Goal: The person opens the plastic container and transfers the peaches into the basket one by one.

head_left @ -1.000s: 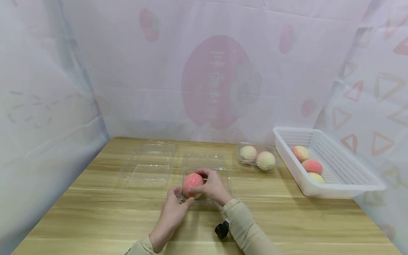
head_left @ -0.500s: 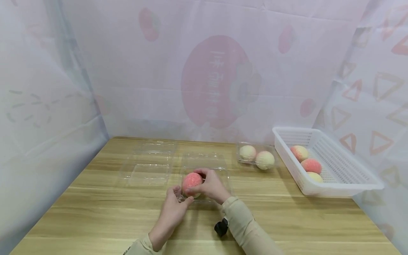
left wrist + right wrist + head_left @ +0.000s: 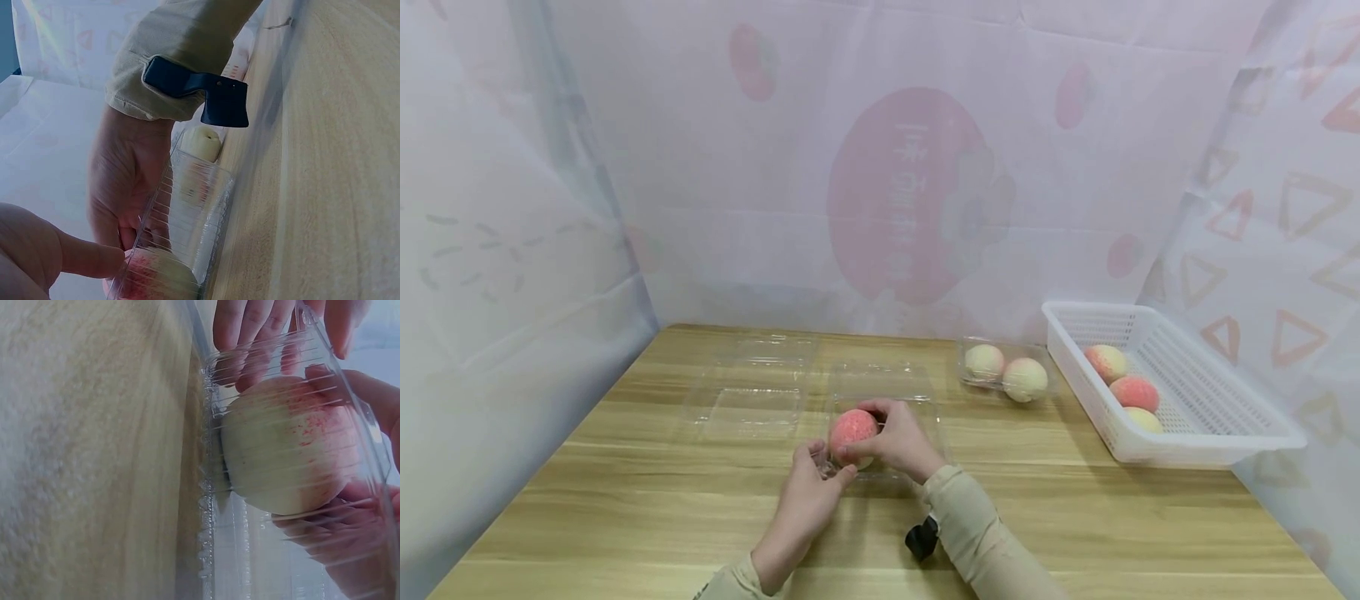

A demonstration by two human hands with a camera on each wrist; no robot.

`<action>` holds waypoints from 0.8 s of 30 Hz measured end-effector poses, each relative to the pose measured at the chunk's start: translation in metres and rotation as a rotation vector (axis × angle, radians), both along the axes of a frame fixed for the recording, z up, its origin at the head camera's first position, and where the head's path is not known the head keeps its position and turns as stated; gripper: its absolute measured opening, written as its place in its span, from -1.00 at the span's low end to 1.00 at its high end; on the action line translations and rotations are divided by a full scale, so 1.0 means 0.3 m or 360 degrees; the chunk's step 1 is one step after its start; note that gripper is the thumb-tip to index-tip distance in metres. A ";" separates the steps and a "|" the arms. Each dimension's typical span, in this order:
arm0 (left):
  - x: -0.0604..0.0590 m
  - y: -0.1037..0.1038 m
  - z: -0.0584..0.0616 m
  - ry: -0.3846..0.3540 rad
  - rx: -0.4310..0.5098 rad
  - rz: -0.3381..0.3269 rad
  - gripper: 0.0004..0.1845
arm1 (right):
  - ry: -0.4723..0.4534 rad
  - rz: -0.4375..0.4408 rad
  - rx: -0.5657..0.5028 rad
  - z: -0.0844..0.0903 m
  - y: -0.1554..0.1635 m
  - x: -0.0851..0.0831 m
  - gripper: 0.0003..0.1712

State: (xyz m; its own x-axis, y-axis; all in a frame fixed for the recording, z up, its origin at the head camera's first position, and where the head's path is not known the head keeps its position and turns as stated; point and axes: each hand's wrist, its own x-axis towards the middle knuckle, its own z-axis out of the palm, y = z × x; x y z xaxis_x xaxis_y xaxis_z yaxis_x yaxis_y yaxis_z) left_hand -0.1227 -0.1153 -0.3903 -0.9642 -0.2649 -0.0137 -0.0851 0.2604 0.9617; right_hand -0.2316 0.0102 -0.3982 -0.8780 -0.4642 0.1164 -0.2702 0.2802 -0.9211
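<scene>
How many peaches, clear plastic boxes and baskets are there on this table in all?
Peaches: 6 – one held by the right hand, two in a far clear box, three in the basket.
Clear plastic boxes: 3 – near one steadied by the left hand, an open one, a far one.
White baskets: 1.
Total: 10.

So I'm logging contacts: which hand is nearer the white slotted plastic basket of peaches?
Right. The right hand grips a pink peach closer to the white slotted plastic basket; the left hand is farther left.
</scene>
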 end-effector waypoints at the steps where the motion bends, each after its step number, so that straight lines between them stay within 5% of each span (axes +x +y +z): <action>1: -0.001 0.001 -0.001 -0.0001 0.0003 -0.0003 -0.23 | -0.0002 -0.0007 -0.0002 0.002 0.001 0.001 -0.31; 24: 0.001 0.001 -0.001 0.0023 0.0010 0.0013 -0.26 | 0.0101 -0.0057 0.0061 0.004 0.002 0.004 -0.33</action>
